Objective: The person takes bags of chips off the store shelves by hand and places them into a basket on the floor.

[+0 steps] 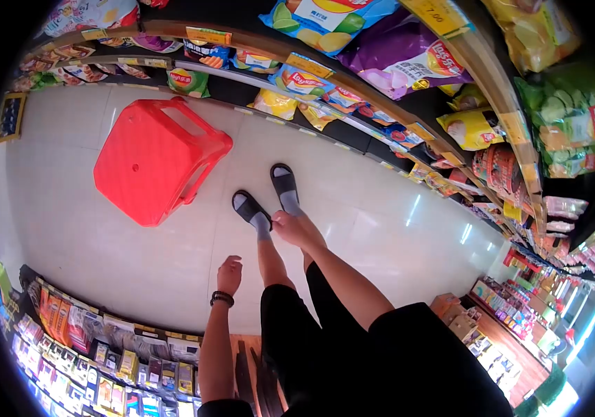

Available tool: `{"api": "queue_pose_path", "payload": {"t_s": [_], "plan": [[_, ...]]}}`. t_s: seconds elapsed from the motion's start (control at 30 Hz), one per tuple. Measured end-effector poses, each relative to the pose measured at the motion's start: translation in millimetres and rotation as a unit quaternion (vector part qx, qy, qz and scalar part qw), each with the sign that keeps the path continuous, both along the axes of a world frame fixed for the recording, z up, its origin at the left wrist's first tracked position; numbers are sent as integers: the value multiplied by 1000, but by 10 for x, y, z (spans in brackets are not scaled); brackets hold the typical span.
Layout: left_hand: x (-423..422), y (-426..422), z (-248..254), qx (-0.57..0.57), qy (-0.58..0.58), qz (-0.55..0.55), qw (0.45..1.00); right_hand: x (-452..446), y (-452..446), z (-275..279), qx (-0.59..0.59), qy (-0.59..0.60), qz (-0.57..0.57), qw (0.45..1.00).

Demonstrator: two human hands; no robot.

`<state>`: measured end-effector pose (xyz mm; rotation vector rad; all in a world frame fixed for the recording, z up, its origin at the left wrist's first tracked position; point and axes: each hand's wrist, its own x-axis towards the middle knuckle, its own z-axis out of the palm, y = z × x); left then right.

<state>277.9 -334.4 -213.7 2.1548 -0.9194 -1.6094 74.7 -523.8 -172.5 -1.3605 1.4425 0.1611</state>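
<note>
A red plastic stool [134, 163] stands on the floor ahead and to the left, its square seat facing me and its legs toward the shelf. My left hand [229, 273] hangs low over the floor, loosely bent and holding nothing that I can see; a dark bead bracelet is on that wrist. In front of my legs, my right hand [286, 228] has its fingers curled in, with no object showing. Neither hand touches the stool. Dark slippers [250, 207] with grey socks are on my feet, between the stool and the shelf.
A long snack shelf [374, 97] curves along the front and right, stocked with chip bags such as a purple one [408, 59] and yellow price tags. Behind on the left is a rack of small packaged goods [113, 361]. A counter with goods [513, 326] stands at the right.
</note>
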Motion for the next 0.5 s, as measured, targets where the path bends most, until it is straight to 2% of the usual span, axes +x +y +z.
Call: {"api": "queue_pose_path", "payload": {"t_s": [0.07,0.1,0.13,0.17,0.2,0.27,0.33,0.5], "plan": [[-153,115,-10,77,-44,-88,992,-312,165,-471,6,33,10,999],[-281,231,-14,85,-8,-125,988,-491,289,-693,10,51,14,999],[-423,363,-4,91,28,-163,982,-654,423,-711,48,118,144,981],[-585,428,55,142,74,-203,966,-837,601,-706,82,183,272,941],[-777,470,138,190,121,-242,944,-992,758,-655,163,184,268,931],[-1149,511,453,192,41,-247,949,-1286,1037,-570,316,188,253,895],[-1287,371,602,232,36,-279,931,-1133,904,-162,323,239,216,890],[-1341,239,614,238,12,-277,931,-1185,699,-270,315,205,243,895]]}}
